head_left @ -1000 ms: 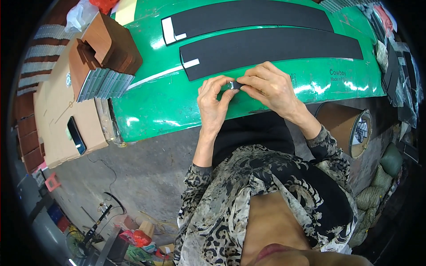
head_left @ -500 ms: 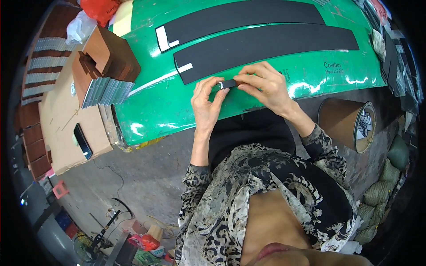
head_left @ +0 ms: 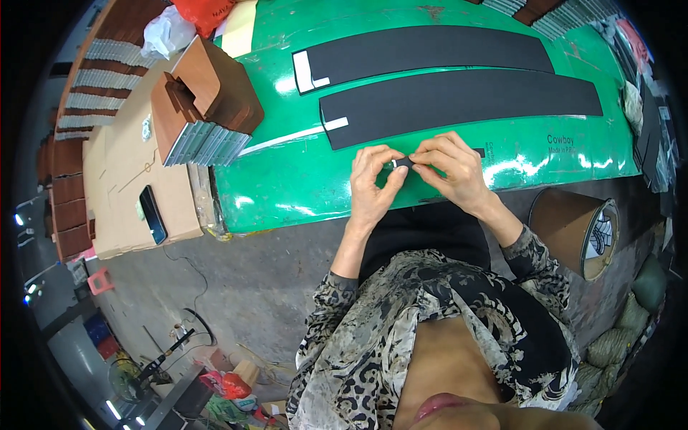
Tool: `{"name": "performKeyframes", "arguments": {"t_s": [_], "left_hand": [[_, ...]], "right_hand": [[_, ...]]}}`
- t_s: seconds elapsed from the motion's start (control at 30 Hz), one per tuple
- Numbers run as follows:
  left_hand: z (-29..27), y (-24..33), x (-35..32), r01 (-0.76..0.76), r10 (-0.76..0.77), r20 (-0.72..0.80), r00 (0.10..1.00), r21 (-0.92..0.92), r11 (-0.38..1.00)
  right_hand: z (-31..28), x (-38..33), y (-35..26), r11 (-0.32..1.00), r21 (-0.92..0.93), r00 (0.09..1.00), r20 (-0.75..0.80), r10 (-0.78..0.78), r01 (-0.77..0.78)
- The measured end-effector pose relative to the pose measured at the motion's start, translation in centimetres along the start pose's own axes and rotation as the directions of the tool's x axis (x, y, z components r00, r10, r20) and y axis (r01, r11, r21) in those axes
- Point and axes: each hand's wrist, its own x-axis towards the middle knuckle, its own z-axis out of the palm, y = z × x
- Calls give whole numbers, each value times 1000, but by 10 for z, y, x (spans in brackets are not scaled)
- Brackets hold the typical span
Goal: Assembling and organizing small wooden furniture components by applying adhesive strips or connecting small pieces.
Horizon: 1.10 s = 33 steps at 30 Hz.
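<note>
Over the near edge of the green table, my left hand (head_left: 374, 188) and my right hand (head_left: 459, 174) meet with fingertips pinched. Between them they hold a small black strip (head_left: 405, 162) with a bit of white at its left end; fingers cover much of it. Just beyond my hands lies a long curved black panel (head_left: 466, 107) with a white tab at its left end. A second black panel (head_left: 430, 56), with an L-shaped white patch at its left end, lies farther back, nearly parallel.
A green-covered table (head_left: 279, 183) spans the front. Stacked brown boards (head_left: 229, 89) stand at its left, beside cardboard (head_left: 115, 204) carrying a phone (head_left: 153, 213). A brown bin (head_left: 562, 226) holding scraps stands on the floor at right. A red bag (head_left: 204, 13) lies at the back left.
My hands have drawn closer together, and less of the small black strip shows between them. The whole view has shifted, so the table appears farther right and lower.
</note>
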Motion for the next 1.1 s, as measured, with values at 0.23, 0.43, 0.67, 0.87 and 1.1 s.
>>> {"name": "performKeyframes", "arguments": {"t_s": [0.23, 0.43, 0.67, 0.87, 1.1], "left_hand": [[9, 4, -5, 14, -20, -49, 999, -122, 992], [18, 4, 5, 15, -30, -109, 994, -141, 990], [7, -5, 2, -201, 222, -77, 972, 211, 956], [6, 5, 30, 131, -127, -55, 990, 85, 988], [-26, -9, 19, 149, -154, -17, 988, 369, 917]], "right_hand": [[-10, 8, -4, 998, 36, 985, 165, 44, -50], [-22, 11, 2, 994, -13, 980, 170, 107, -106], [-61, -16, 27, 965, -139, 974, 28, 226, -220], [-40, -16, 60, 744, 332, 807, 110, 580, -580], [-24, -19, 75, 756, 252, 796, 224, 562, -604]]}}
